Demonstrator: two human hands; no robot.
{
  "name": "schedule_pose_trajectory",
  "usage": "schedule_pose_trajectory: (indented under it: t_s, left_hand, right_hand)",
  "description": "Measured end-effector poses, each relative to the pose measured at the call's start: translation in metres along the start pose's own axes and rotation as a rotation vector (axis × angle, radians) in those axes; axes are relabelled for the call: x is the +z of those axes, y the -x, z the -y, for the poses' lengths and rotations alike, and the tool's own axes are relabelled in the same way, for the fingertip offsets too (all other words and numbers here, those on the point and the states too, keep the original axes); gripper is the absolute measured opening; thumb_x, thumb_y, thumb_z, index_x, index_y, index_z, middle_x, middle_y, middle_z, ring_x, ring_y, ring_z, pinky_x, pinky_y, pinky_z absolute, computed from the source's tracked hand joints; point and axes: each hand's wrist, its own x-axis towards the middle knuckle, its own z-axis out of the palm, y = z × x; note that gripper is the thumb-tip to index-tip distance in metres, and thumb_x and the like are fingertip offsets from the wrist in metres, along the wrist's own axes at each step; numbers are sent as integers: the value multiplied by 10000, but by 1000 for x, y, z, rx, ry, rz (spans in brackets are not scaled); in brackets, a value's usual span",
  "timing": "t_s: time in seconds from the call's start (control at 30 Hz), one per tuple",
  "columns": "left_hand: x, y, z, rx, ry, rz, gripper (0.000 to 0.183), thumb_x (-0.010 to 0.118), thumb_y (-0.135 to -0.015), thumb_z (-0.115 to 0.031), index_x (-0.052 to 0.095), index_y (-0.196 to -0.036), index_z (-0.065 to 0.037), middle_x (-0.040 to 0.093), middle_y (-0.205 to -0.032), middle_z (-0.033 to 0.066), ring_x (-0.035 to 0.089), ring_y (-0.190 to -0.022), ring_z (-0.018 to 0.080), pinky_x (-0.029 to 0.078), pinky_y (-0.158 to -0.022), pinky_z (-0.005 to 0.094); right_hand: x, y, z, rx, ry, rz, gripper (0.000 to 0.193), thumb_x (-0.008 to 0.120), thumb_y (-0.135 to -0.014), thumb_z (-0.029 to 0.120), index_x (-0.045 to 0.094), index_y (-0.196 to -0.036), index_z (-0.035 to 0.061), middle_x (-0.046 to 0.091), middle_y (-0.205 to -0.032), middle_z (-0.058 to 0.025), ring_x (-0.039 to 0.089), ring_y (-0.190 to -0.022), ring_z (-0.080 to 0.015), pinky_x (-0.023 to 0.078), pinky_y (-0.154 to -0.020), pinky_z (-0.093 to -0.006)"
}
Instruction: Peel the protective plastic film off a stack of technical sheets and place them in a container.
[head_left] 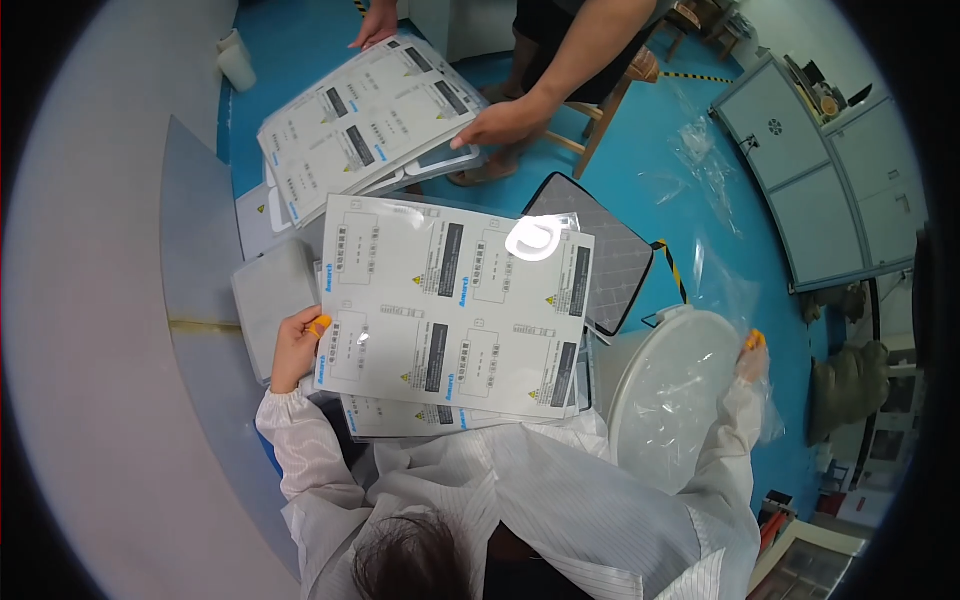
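My left hand [297, 345], with orange finger covers, is closed on the left edge of a large white printed sheet [455, 300] with four dark-barred panel designs. A bright glare lies on its upper right part. More printed sheets [390, 412] lie beneath it, close to my body. Out to the right, my right hand [752, 358], also with orange on its fingers, is closed on crumpled clear plastic film [772, 405] beyond a round white bin [665, 400]. Across from me, a co-worker's hands [505, 122] hold a stack of similar printed sheets [365, 125] at a tilt.
A grey padded cushion or board [605, 250] stands right of the sheets. A pale rounded panel [272, 305] is by my left hand. More clear film [700, 165] lies on the blue floor. Grey cabinets [780, 150] stand far right; a wooden stool [605, 120] is behind the co-worker.
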Motion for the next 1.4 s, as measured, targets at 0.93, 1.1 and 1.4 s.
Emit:
schedule_pose_trajectory:
  t_s: [0.93, 1.1, 1.4]
  left_hand:
    - [25, 8, 2, -95, -48, -7, 267, 472, -866, -15, 591, -1104, 5, 599, -770, -9, 450, -562, 28, 366, -494, 177]
    - [35, 9, -13, -172, -77, -38, 252, 471, -855, -24, 602, -1070, -3, 545, -681, -45, 412, -517, 16, 320, -463, 173]
    - [39, 15, 9, -177, -52, -45, 266, 474, -865, -24, 590, -1104, -7, 581, -731, -44, 405, -532, 1, 315, -471, 161]
  right_hand:
    - [94, 302, -6, 34, 950, 1179, 850, 709, -671, 282, 275, -1371, 70, 434, -1275, -238, 467, -1138, -359, 437, -888, -375]
    - [66, 340, -64, 153, 927, 1235, 818, 704, -675, 277, 302, -1354, 62, 452, -1257, -233, 476, -1128, -358, 438, -887, -372]
    - [131, 358, -106, 282, 953, 1292, 763, 696, -683, 270, 350, -1324, 47, 486, -1225, -224, 493, -1109, -356, 439, -885, -368]
